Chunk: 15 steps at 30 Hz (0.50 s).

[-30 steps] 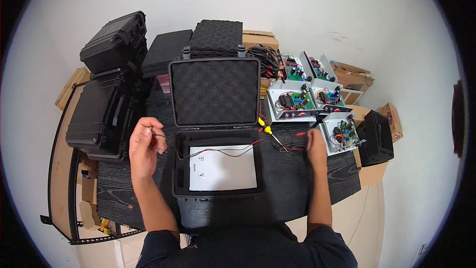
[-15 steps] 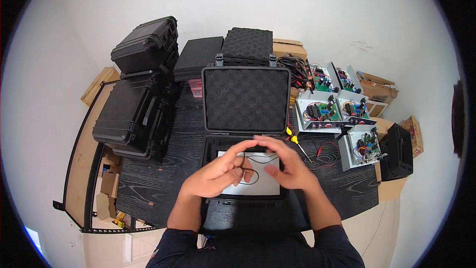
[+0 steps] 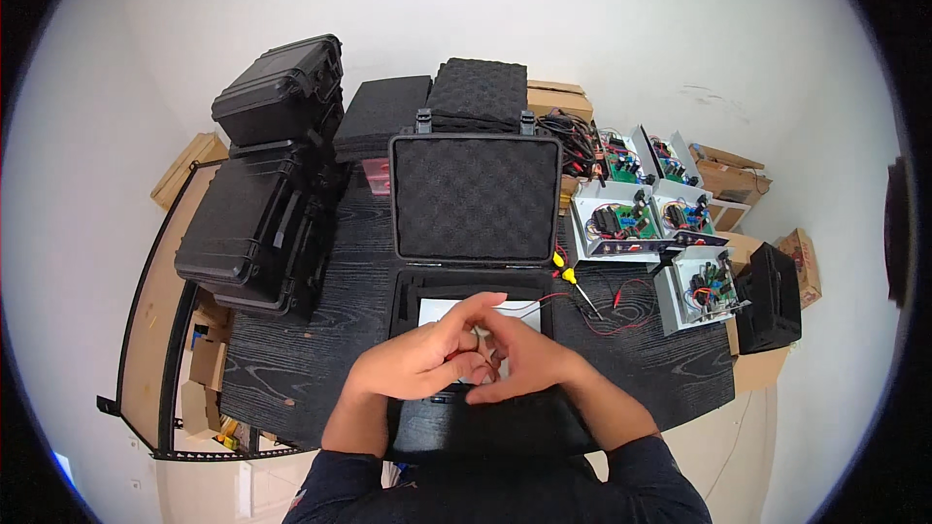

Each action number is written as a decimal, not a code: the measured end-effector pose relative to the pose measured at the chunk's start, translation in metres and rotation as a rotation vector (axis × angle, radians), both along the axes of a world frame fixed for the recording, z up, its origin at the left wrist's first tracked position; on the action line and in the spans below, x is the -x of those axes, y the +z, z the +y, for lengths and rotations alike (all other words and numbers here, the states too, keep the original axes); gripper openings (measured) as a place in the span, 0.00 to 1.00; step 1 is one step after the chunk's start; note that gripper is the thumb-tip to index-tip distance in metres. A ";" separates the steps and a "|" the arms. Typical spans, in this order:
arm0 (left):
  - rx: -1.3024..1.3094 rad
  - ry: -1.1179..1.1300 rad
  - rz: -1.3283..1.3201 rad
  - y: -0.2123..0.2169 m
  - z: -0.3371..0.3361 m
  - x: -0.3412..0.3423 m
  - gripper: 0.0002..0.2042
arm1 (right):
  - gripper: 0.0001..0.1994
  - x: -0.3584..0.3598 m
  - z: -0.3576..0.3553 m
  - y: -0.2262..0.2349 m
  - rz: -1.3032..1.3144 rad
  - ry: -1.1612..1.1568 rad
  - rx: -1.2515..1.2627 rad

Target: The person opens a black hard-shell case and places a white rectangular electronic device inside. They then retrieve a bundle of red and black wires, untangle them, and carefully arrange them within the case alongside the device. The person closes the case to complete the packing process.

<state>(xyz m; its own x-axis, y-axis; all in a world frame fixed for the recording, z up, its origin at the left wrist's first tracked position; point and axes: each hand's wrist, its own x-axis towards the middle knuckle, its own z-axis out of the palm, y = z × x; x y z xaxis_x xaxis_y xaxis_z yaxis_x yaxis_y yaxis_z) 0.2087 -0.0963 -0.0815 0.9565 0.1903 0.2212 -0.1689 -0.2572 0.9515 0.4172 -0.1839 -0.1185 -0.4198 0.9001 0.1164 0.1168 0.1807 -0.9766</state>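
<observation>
An open black hard case (image 3: 476,199) with a foam-lined lid stands in front of me on the dark wood table (image 3: 311,330). A white panel (image 3: 437,311) lies in its lower half. My left hand (image 3: 422,361) and my right hand (image 3: 532,359) meet over that lower half, fingers curled together around thin red and black test leads. A red lead (image 3: 621,318) trails from my hands to the right across the table, past two yellow-tipped probes (image 3: 563,268) beside the case.
Closed black cases (image 3: 262,223) are stacked at the left, with foam pads (image 3: 481,92) behind the open case. Several open metal boxes with circuit boards (image 3: 621,218) stand at the right, next to a small black box (image 3: 772,296) and cardboard boxes (image 3: 728,173).
A second ago my hands were spread wide apart, stretching the leads. They came together over the case and now sit closer and lower, gathering the leads. My head has shifted slightly.
</observation>
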 end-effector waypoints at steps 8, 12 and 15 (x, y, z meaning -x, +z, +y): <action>0.173 0.053 -0.089 0.002 -0.001 0.013 0.32 | 0.09 -0.020 0.010 0.001 -0.154 -0.044 -0.503; 0.319 0.250 -0.205 -0.001 0.006 0.017 0.32 | 0.06 -0.069 -0.022 0.017 0.254 -0.256 0.020; 0.343 0.233 -0.209 -0.006 0.021 0.008 0.29 | 0.08 -0.116 -0.030 0.025 0.029 -0.678 -0.377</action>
